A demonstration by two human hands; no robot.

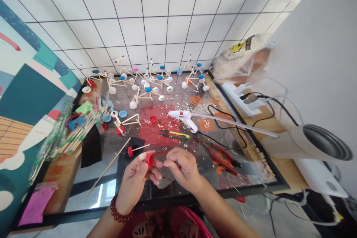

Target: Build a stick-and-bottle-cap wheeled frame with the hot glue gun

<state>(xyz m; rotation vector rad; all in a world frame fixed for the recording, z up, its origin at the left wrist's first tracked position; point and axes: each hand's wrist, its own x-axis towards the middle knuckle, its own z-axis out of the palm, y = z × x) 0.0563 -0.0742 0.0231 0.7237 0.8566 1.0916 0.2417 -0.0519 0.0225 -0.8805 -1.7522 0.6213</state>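
A red bottle cap is pinched between the thumb and fingers of my left hand, its open side tipped toward the right. Close to the right of the cap, my right hand has its thumb and fingertips pressed together. Whatever is between those fingertips is too small or hidden to make out. Just beyond my left hand, another red cap with a thin stick through it lies on a black patch. A long wooden skewer rests on the glass tabletop to the left of my hands.
Small stick-and-cap bicycle models stand at the back. A white glue gun, yellow-green thread snips and red-handled pliers lie ahead and right. Bundled sticks are left; a cardboard tube and power strip right.
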